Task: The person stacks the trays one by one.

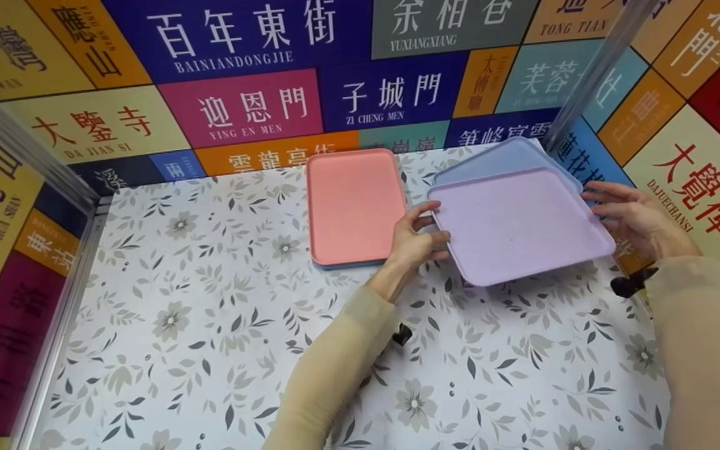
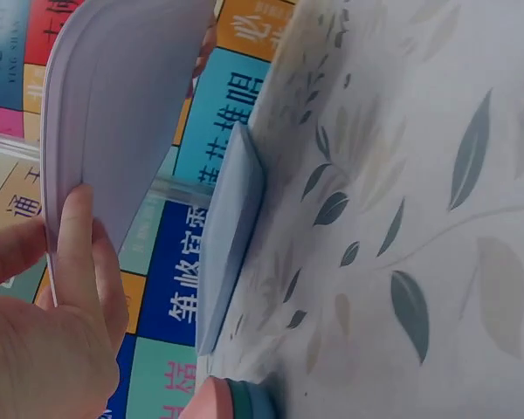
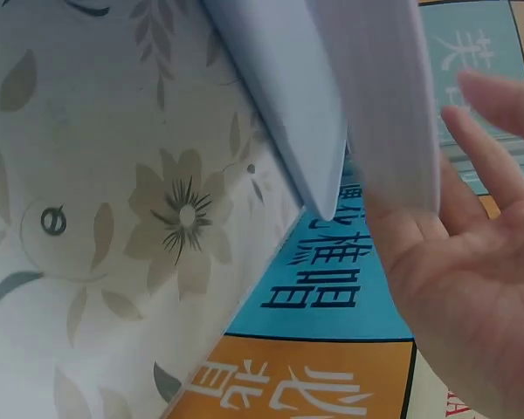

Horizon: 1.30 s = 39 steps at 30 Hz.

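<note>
A lavender rectangular tray (image 1: 522,225) is held off the table, tilted, between both hands. My left hand (image 1: 416,237) pinches its left edge, with fingers on both faces in the left wrist view. At the opposite edge is my right hand (image 1: 638,219); its fingers are extended and spread, some of them behind the tray in the right wrist view. Partly hidden under the lavender tray, a light blue tray (image 1: 507,156) lies at the back right of the table. Left of it, a pink tray (image 1: 357,206) tops a small stack, with blue edges showing below.
The table (image 1: 210,356) has a white cover with grey leaves and flowers. Colourful panels with Chinese lettering (image 1: 235,106) stand along its back and sides. A metal post (image 1: 597,69) rises at the back right corner, close to the blue tray.
</note>
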{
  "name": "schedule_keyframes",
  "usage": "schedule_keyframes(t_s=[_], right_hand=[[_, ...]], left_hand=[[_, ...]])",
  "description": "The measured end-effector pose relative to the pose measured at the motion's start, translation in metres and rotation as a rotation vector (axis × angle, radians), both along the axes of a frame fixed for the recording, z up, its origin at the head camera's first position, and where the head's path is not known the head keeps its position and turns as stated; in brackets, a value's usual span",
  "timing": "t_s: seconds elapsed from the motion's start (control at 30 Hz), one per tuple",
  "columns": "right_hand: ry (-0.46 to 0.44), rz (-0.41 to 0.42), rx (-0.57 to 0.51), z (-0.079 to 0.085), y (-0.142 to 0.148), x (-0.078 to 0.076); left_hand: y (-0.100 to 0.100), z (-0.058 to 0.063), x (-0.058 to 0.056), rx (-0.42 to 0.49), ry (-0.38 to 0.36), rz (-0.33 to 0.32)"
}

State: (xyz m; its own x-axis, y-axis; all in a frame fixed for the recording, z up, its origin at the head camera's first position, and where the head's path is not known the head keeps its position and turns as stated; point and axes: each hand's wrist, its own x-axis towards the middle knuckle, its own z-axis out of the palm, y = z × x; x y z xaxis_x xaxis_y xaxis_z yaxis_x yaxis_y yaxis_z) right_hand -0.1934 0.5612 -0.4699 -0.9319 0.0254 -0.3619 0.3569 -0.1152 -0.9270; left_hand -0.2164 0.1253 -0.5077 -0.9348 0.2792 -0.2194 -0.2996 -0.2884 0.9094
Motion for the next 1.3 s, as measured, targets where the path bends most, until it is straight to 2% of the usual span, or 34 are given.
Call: schedule_keyframes(t_s=[0.2, 0.37, 0.5, 0.6, 0.83, 1.03, 1.3], right_hand=[[0.066, -0.063, -0.049, -0.005, -0.016, -0.004], [0.113, -0.233, -0.182, -0.016, -0.050, -0.008], [0.125, -0.377, -0.340, -0.023, -0.081, -0.010], [0.151, -0.430, -0.386, -0.025, -0.102, -0.010], [0.231, -0.461, -0.402, -0.030, -0.150, -0.010], [0.261, -0.466, -0.357, -0.037, -0.187, -0.007], [0.232, -0.411, -0.382, -0.034, -0.204, -0.004]], left_hand=[[0.002, -0.002, -0.004, 0.022, -0.032, 0.148], [0.003, -0.007, -0.007, 0.062, -0.030, 0.263], [0.004, -0.008, -0.008, 0.039, -0.005, 0.331], [0.004, -0.006, -0.010, 0.009, 0.013, 0.359], [0.005, -0.002, -0.013, -0.020, 0.010, 0.400], [0.006, 0.000, -0.015, -0.011, 0.023, 0.429], [0.005, 0.000, -0.016, -0.034, 0.030, 0.448]])
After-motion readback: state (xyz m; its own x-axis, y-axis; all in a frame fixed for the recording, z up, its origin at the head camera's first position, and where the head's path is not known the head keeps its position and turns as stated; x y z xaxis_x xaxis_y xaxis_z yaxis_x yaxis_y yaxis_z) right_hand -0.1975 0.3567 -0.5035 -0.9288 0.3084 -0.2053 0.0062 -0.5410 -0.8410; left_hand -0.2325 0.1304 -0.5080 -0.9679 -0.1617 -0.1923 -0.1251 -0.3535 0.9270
